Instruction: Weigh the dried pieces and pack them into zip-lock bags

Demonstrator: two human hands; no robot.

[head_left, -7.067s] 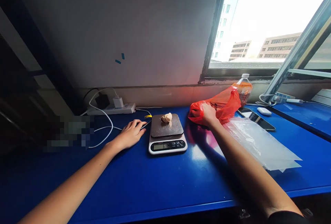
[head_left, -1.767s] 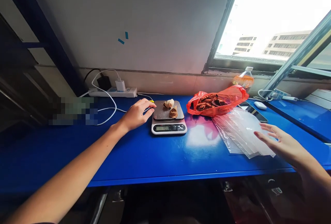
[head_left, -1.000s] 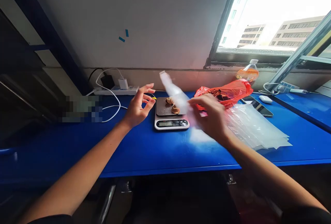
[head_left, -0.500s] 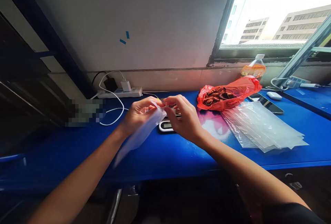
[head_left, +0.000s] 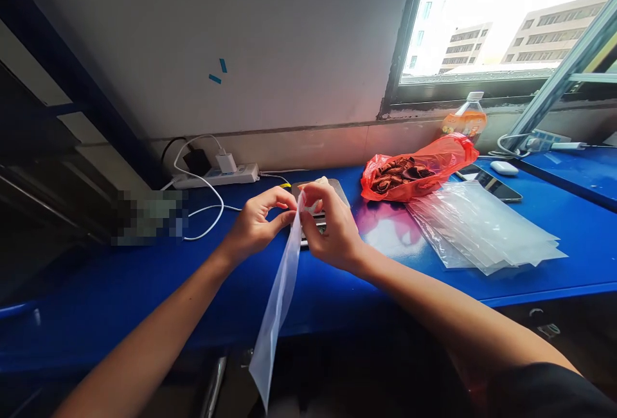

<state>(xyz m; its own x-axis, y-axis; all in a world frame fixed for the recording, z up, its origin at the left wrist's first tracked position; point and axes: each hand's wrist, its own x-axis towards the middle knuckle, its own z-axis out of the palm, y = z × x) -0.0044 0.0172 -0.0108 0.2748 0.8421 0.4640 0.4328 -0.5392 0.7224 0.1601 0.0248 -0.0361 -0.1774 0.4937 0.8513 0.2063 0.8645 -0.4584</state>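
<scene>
Between my two hands hangs a translucent plastic bag (head_left: 282,315), seen nearly edge-on with its lower end past the table's front edge. My left hand (head_left: 263,222) pinches its top edge from the left, thumb and forefinger together. From the right, my right hand (head_left: 332,225) grips the same edge with curled fingers. Behind the hands sits a small kitchen scale (head_left: 340,191), mostly covered by them; something pale lies on it, too hidden to name. Right of the hands, a red plastic bag (head_left: 446,159) lies with its mouth showing dried brown slices (head_left: 400,173).
Several flat translucent bags (head_left: 491,228) lie stacked on the blue table (head_left: 193,302). Behind them are a phone (head_left: 496,186), a white earphone case (head_left: 504,168) and an orange-labelled bottle (head_left: 467,119). A power strip (head_left: 241,175) with a white cable (head_left: 219,193) runs along the wall.
The plastic bag has swung from slanting leftward to hanging almost straight down. My right hand has shifted slightly left and down, uncovering more of the scale's top. The view has turned slightly right.
</scene>
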